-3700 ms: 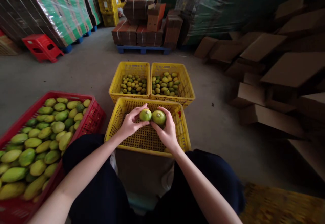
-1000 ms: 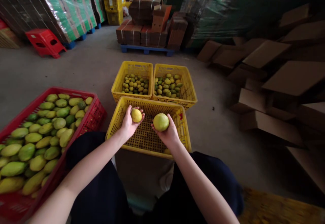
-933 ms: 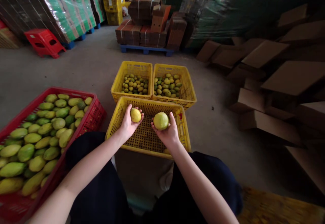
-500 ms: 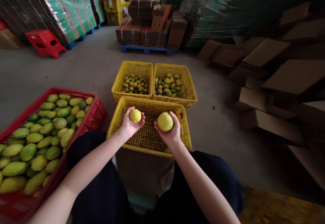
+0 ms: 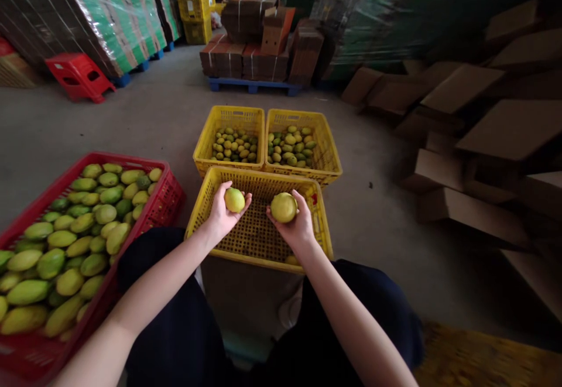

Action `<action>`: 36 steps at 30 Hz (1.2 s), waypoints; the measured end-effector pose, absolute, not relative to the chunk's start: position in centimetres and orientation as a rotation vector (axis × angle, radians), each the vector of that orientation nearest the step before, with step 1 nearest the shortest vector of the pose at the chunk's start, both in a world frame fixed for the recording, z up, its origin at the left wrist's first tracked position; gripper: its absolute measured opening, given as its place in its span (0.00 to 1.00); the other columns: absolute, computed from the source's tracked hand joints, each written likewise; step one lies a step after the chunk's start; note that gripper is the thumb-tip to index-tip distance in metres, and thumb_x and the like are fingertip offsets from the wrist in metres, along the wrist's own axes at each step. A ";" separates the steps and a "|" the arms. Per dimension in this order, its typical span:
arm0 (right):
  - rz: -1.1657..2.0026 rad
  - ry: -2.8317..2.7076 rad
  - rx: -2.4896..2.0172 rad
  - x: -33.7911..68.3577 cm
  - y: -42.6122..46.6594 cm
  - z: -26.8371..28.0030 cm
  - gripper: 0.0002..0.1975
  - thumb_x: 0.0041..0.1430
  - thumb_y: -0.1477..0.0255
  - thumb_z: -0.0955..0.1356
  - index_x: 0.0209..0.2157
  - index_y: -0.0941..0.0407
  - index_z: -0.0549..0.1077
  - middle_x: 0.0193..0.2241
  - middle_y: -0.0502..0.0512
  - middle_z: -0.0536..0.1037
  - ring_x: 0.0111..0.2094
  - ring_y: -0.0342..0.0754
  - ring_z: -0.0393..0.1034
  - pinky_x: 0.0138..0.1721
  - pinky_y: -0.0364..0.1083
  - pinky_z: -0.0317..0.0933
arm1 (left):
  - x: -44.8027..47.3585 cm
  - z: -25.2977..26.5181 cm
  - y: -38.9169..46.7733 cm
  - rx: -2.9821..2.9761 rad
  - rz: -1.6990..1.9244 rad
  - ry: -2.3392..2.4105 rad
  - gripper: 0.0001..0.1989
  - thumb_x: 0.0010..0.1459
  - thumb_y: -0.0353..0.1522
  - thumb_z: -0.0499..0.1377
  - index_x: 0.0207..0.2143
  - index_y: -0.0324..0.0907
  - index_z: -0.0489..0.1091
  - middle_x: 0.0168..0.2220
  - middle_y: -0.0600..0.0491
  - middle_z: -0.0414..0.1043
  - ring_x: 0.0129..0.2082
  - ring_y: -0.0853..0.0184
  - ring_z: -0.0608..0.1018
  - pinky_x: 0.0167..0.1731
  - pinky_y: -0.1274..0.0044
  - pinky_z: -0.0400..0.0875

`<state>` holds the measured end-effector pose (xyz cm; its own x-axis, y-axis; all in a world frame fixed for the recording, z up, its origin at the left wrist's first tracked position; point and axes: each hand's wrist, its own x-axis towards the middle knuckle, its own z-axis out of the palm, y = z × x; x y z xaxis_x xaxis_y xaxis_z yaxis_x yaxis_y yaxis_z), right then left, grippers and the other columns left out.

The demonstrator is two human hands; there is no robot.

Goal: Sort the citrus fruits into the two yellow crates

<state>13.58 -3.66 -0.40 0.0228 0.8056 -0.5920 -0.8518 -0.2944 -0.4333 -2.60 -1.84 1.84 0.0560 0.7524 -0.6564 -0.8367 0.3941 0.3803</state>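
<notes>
Above the near yellow crate [image 5: 259, 258], my left hand [image 5: 222, 214] holds a small yellow-green lemon [image 5: 235, 200] between thumb and fingers. My right hand [image 5: 300, 226] cradles a larger lemon [image 5: 283, 208], with the thumb along its right side. Both fruits are apart from each other. Low in the crate's near right corner lies another yellow fruit [image 5: 291, 260], partly hidden by my right wrist. To my left, a red crate [image 5: 169, 191] is heaped with green and yellow lemons [image 5: 80, 246].
Two yellow crates [image 5: 264, 141] with smaller lemons stand just beyond the near crate. Loose cardboard boxes [image 5: 474, 211] pile up on the right. Farther off are a red stool [image 5: 81, 76] and a blue pallet [image 5: 252, 86] stacked with flattened cartons.
Both lemons have been turned in my hands and show different sides. The right one has shifted slightly left. My hands stay over the near crate.
</notes>
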 end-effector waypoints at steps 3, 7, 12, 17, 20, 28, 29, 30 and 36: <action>1.672 0.090 -0.958 13.7 -3.8 -0.3 0.08 0.56 0.65 0.68 0.29 0.55 0.69 0.20 0.50 0.76 0.23 0.47 0.72 0.24 0.45 0.70 | -2.6 1.7 -1.8 -0.067 1.252 0.937 0.05 0.56 0.30 0.59 0.29 0.41 0.65 0.24 0.54 0.70 0.27 0.67 0.79 0.28 0.77 0.79; 1.713 0.102 -0.959 13.6 -3.8 -1.1 0.14 0.62 0.62 0.62 0.29 0.56 0.71 0.21 0.55 0.78 0.22 0.47 0.73 0.21 0.44 0.68 | -2.5 1.3 -1.8 -0.057 1.145 0.948 0.09 0.61 0.34 0.56 0.31 0.38 0.68 0.25 0.52 0.72 0.25 0.68 0.78 0.26 0.77 0.79; 1.684 0.029 -0.946 13.5 -3.7 -1.9 0.16 0.64 0.60 0.60 0.33 0.56 0.73 0.25 0.55 0.80 0.22 0.47 0.74 0.21 0.44 0.68 | -2.3 0.8 -2.0 0.022 1.170 0.939 0.13 0.65 0.34 0.50 0.32 0.38 0.70 0.25 0.53 0.72 0.23 0.71 0.77 0.23 0.79 0.77; 1.665 -0.015 -0.882 13.4 -3.7 -1.4 0.07 0.56 0.66 0.69 0.30 0.55 0.71 0.24 0.49 0.79 0.25 0.45 0.75 0.27 0.44 0.72 | -2.3 1.1 -1.8 -0.018 1.198 0.967 0.08 0.59 0.34 0.60 0.29 0.40 0.66 0.24 0.54 0.70 0.24 0.69 0.77 0.25 0.77 0.78; 1.677 -0.022 -0.927 13.3 -3.7 -1.0 0.05 0.54 0.70 0.71 0.29 0.54 0.70 0.22 0.47 0.78 0.23 0.44 0.74 0.26 0.43 0.72 | -2.2 1.1 -1.8 0.022 1.168 0.957 0.07 0.58 0.33 0.61 0.30 0.39 0.67 0.24 0.54 0.71 0.23 0.70 0.77 0.25 0.79 0.78; 1.700 -0.015 -0.979 13.1 -3.5 -1.4 0.10 0.61 0.64 0.66 0.31 0.56 0.72 0.23 0.51 0.79 0.22 0.45 0.74 0.20 0.41 0.68 | -1.7 0.3 -1.9 0.092 1.097 0.916 0.18 0.67 0.36 0.47 0.35 0.35 0.72 0.26 0.49 0.74 0.23 0.69 0.77 0.23 0.79 0.75; 1.705 -0.018 -0.968 13.0 -3.4 -1.4 0.10 0.61 0.63 0.66 0.31 0.56 0.72 0.23 0.51 0.79 0.23 0.46 0.74 0.22 0.42 0.69 | -1.7 0.3 -1.8 0.092 1.089 0.920 0.18 0.67 0.36 0.47 0.36 0.35 0.73 0.25 0.49 0.74 0.23 0.69 0.77 0.23 0.79 0.75; 1.718 -0.013 -0.957 13.0 -3.4 -1.4 0.11 0.61 0.63 0.66 0.32 0.56 0.73 0.24 0.52 0.80 0.24 0.46 0.75 0.23 0.43 0.70 | -1.8 0.3 -1.8 0.096 1.077 0.916 0.18 0.67 0.36 0.48 0.36 0.35 0.73 0.25 0.49 0.74 0.23 0.69 0.77 0.24 0.78 0.76; 1.827 -0.061 -0.875 13.4 -3.8 -0.7 0.19 0.62 0.58 0.62 0.33 0.59 0.75 0.25 0.59 0.80 0.27 0.51 0.76 0.27 0.48 0.72 | -2.1 0.8 -1.7 0.244 1.016 0.849 0.19 0.64 0.37 0.50 0.26 0.36 0.73 0.25 0.49 0.74 0.23 0.68 0.77 0.24 0.77 0.74</action>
<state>13.40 -3.83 -0.68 -0.1718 0.8284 -0.5332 -0.7908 -0.4387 -0.4268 -2.07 -1.75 0.80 0.2485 0.8245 -0.5084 -0.6471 0.5319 0.5463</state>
